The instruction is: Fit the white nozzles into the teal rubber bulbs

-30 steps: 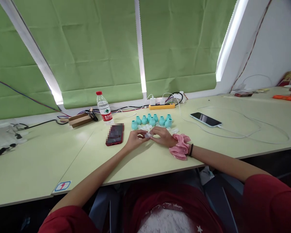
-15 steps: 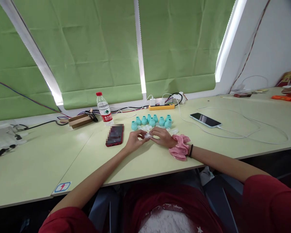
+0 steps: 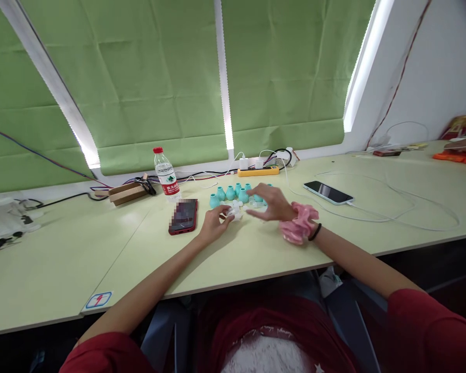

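Note:
My left hand (image 3: 214,224) rests on the pale green desk (image 3: 101,248), its fingers pinched on a small clear plastic piece (image 3: 233,212). My right hand (image 3: 271,202), with a pink scrunchie (image 3: 300,225) and a black band on the wrist, hovers with fingers spread over a row of several teal bulb-shaped pieces (image 3: 230,194). More small clear pieces (image 3: 252,206) lie under the right hand. A red phone (image 3: 184,216) lies just left of my left hand.
A water bottle (image 3: 166,174) with a red cap stands behind the red phone. A second phone (image 3: 328,192) lies to the right on a white cable. A yellow power strip (image 3: 258,170), a cardboard box (image 3: 127,191) and cables line the back edge under green blinds.
My right hand has lifted away from the left hand and moved back towards the teal pieces, opening its fingers. My left hand keeps its pinch on the clear piece.

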Demonstrator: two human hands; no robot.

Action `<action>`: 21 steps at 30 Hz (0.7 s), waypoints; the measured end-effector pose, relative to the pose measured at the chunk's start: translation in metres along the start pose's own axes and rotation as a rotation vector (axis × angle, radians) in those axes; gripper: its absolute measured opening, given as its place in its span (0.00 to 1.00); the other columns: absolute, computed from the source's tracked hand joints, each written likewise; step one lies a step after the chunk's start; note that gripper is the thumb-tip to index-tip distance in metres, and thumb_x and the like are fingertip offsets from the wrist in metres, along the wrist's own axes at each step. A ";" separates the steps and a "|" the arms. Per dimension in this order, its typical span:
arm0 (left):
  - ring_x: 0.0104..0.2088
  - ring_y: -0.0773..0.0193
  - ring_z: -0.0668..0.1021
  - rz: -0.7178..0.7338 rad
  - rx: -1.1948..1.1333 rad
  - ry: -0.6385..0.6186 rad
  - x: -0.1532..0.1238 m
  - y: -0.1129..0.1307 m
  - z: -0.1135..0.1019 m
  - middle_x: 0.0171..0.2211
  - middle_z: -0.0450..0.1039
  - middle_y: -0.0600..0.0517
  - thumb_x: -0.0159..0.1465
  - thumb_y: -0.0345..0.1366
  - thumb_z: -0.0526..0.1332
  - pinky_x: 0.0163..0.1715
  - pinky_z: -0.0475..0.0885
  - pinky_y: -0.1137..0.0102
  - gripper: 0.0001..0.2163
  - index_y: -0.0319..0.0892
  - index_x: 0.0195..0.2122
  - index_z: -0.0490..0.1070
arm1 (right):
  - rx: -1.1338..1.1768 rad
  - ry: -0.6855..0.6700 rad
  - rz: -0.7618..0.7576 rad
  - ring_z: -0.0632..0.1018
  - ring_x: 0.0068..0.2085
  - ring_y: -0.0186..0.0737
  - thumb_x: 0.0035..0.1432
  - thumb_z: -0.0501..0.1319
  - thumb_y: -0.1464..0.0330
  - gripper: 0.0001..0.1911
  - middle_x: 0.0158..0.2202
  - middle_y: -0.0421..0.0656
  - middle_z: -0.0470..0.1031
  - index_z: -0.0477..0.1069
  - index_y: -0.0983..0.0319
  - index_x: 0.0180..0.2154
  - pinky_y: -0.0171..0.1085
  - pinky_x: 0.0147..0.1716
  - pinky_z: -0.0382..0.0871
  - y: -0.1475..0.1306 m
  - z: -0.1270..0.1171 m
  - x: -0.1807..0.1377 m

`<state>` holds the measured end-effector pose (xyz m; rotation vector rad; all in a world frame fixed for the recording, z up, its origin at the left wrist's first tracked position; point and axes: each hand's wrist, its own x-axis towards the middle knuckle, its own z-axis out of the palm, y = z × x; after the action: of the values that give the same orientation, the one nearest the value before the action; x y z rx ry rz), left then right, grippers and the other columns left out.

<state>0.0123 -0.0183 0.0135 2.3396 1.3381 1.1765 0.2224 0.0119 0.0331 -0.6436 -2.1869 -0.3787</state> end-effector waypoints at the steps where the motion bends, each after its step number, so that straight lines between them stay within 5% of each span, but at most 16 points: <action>1: 0.30 0.65 0.74 -0.009 0.010 0.008 0.001 -0.001 -0.001 0.33 0.72 0.46 0.53 0.38 0.57 0.31 0.71 0.71 0.14 0.36 0.39 0.68 | -0.056 0.045 0.121 0.70 0.38 0.42 0.46 0.58 0.57 0.22 0.34 0.46 0.71 0.64 0.63 0.41 0.39 0.35 0.63 0.008 -0.007 0.001; 4: 0.29 0.65 0.74 -0.014 0.005 0.008 0.001 -0.001 -0.004 0.32 0.72 0.46 0.52 0.37 0.59 0.32 0.71 0.72 0.14 0.34 0.38 0.69 | -0.239 -0.002 0.535 0.70 0.38 0.46 0.44 0.56 0.52 0.26 0.33 0.46 0.71 0.65 0.63 0.40 0.41 0.34 0.62 0.035 -0.017 -0.001; 6: 0.29 0.66 0.74 -0.007 -0.025 0.003 0.000 -0.001 -0.004 0.32 0.72 0.48 0.51 0.37 0.59 0.31 0.71 0.72 0.13 0.36 0.36 0.70 | -0.276 -0.234 0.752 0.71 0.35 0.47 0.40 0.57 0.49 0.27 0.31 0.46 0.71 0.67 0.62 0.37 0.41 0.31 0.62 0.051 -0.016 -0.005; 9: 0.29 0.67 0.73 0.006 -0.073 0.015 0.000 -0.001 -0.002 0.33 0.72 0.49 0.52 0.37 0.58 0.30 0.72 0.73 0.16 0.38 0.42 0.68 | -0.227 -0.492 0.865 0.72 0.31 0.44 0.37 0.59 0.51 0.24 0.30 0.45 0.71 0.69 0.62 0.31 0.38 0.27 0.62 0.063 -0.010 -0.011; 11: 0.28 0.68 0.73 0.006 -0.087 0.026 0.000 -0.003 -0.002 0.34 0.72 0.49 0.53 0.38 0.57 0.30 0.72 0.73 0.18 0.39 0.46 0.66 | -0.201 -0.497 0.875 0.72 0.29 0.42 0.36 0.60 0.53 0.21 0.28 0.45 0.71 0.69 0.63 0.27 0.37 0.25 0.62 0.064 -0.009 -0.012; 14: 0.28 0.68 0.72 0.013 -0.112 0.007 0.000 -0.005 0.000 0.36 0.72 0.48 0.55 0.40 0.55 0.29 0.71 0.73 0.17 0.38 0.44 0.67 | -0.169 -0.316 0.824 0.71 0.28 0.40 0.36 0.60 0.55 0.18 0.25 0.44 0.70 0.68 0.64 0.21 0.36 0.26 0.63 0.061 -0.013 -0.009; 18: 0.32 0.66 0.72 -0.020 -0.218 -0.030 0.002 -0.009 0.003 0.37 0.72 0.47 0.55 0.41 0.55 0.30 0.71 0.72 0.18 0.38 0.44 0.68 | 0.064 -0.036 0.518 0.69 0.29 0.35 0.40 0.59 0.61 0.13 0.27 0.43 0.69 0.65 0.65 0.25 0.34 0.28 0.65 0.044 -0.015 -0.004; 21: 0.38 0.62 0.72 -0.081 -0.357 -0.043 0.005 -0.013 0.004 0.41 0.70 0.46 0.53 0.42 0.57 0.33 0.71 0.70 0.19 0.37 0.43 0.68 | 0.273 -0.100 0.341 0.68 0.28 0.32 0.40 0.59 0.66 0.12 0.28 0.41 0.68 0.61 0.64 0.28 0.32 0.27 0.64 0.022 -0.009 -0.002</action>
<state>0.0085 -0.0061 0.0070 2.0277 1.0924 1.2183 0.2411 0.0256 0.0385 -0.8753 -2.1186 0.1313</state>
